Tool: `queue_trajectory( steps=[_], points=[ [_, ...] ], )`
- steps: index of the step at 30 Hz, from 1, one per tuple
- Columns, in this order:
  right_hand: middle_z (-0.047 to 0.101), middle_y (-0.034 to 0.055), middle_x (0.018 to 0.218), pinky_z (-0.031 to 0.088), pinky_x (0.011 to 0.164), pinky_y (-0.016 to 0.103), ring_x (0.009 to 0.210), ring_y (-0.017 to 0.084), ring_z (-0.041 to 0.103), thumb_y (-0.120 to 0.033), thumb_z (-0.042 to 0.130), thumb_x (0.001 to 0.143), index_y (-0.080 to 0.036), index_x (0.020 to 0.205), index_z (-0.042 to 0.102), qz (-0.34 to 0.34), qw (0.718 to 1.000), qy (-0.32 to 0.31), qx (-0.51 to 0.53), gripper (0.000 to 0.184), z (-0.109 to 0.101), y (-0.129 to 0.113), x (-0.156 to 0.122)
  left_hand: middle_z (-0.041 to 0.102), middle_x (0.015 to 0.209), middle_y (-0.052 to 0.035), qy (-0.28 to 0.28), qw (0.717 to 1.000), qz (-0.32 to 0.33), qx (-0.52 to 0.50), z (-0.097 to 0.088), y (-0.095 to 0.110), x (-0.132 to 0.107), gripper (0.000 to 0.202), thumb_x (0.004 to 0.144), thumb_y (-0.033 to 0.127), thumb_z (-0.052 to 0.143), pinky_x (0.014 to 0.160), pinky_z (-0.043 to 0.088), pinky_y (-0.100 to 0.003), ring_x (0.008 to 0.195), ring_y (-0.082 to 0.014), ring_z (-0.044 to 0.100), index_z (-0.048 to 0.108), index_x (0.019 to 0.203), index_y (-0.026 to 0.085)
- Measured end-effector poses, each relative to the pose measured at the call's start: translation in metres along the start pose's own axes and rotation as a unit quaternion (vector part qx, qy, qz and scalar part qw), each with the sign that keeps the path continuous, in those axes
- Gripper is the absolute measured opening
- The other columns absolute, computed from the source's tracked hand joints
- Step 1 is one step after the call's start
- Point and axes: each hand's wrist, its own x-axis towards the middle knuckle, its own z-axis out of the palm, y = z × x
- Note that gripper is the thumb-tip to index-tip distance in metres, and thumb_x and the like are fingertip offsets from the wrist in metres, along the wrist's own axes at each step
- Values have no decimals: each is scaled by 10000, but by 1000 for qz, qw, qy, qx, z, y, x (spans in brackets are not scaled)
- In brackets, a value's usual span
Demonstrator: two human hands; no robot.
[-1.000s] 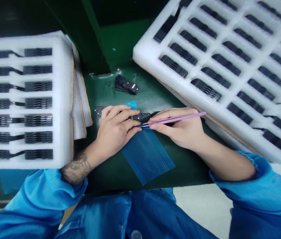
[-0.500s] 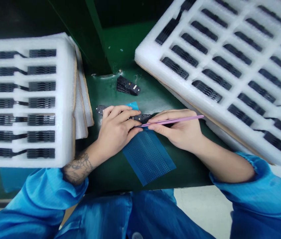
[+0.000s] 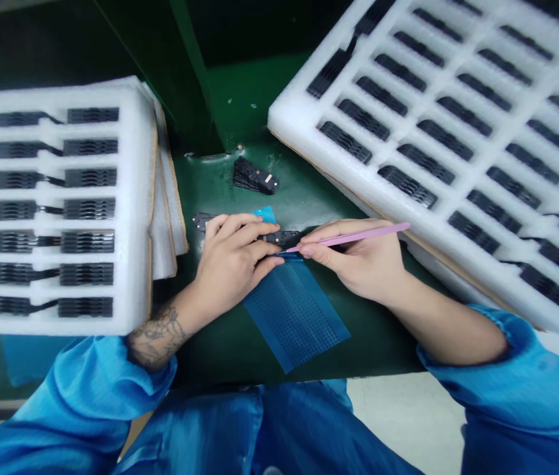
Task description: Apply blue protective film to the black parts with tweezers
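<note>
My left hand (image 3: 233, 258) rests on the green bench with its fingers curled over a small black part (image 3: 284, 236), pressing it down at the top of a blue perforated sheet (image 3: 293, 310). My right hand (image 3: 361, 258) pinches pink tweezers (image 3: 356, 236); their tips point left and meet the black part just beside my left fingertips. One end of the black part sticks out left of my left hand, and a bit of light blue film (image 3: 264, 213) shows above my fingers.
A white foam tray (image 3: 131, 198) with slots of black parts lies at the left on a stack of trays. A larger tilted foam tray (image 3: 309, 125) fills the right. A small pile of black parts (image 3: 254, 177) lies behind my hands.
The hands have barely moved; the tweezers' rear end has tilted slightly upward and their tips stay at the black part. The view has shifted a little downward.
</note>
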Motion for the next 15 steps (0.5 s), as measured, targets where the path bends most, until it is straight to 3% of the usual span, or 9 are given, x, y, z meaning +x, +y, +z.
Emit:
queue_trajectory(
  steps=[5,9,15],
  points=[
    [775,31,723,558,527,287,597,168,699,-337,812,808,-204,810,781,43,997,59,12,137,-4,0,0,702,1299,-32,-10,1000,21,17,-6,1,-2,216,912,396,716,1015,395,-474,1247,-276,596,725,1083,265],
    [775,41,762,579,608,298,660,169,711,-322,789,829,-191,815,765,48,995,91,-11,134,-4,1,-2,721,1247,-58,-3,999,23,22,-10,1,-6,305,915,362,709,983,436,-447,1150,-249,634,673,1181,218],
    [776,40,762,573,573,289,653,173,714,-311,791,823,-195,807,761,55,995,87,-9,121,-2,3,-1,758,1100,-16,3,998,33,57,-8,1,-6,156,920,225,696,822,447,-395,934,-203,639,718,1074,231]
  ],
)
